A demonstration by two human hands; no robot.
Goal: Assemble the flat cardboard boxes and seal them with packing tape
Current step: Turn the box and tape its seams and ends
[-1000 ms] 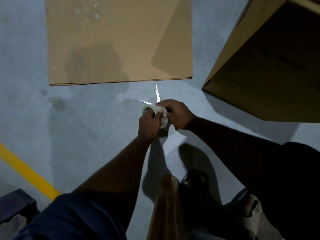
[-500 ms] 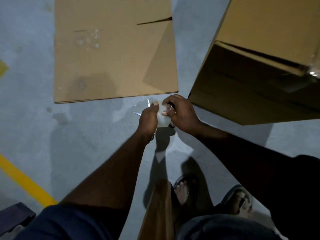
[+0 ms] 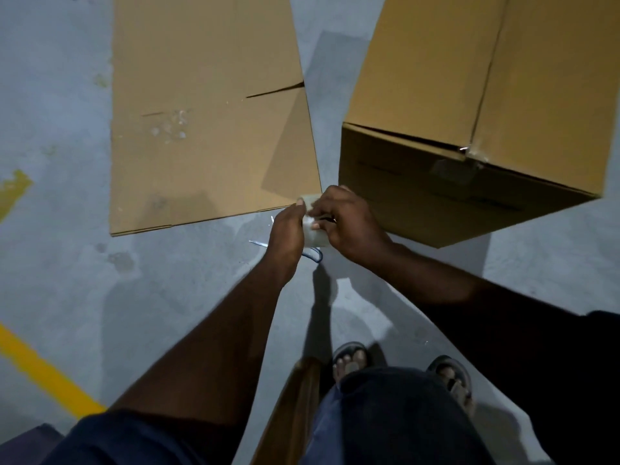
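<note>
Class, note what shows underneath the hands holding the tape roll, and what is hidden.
Beneath the left hand and right hand gripping the tape roll, scissors show: blade tips and a blue handle loop. Their middle is covered; whether they lie on the floor is unclear.

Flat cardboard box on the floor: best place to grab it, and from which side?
Likely the near edge of the flat cardboard box, pinched from the person's side with fingers slid under. It lies flush on the floor, so only edges offer purchase, and this one looks nearest.
</note>
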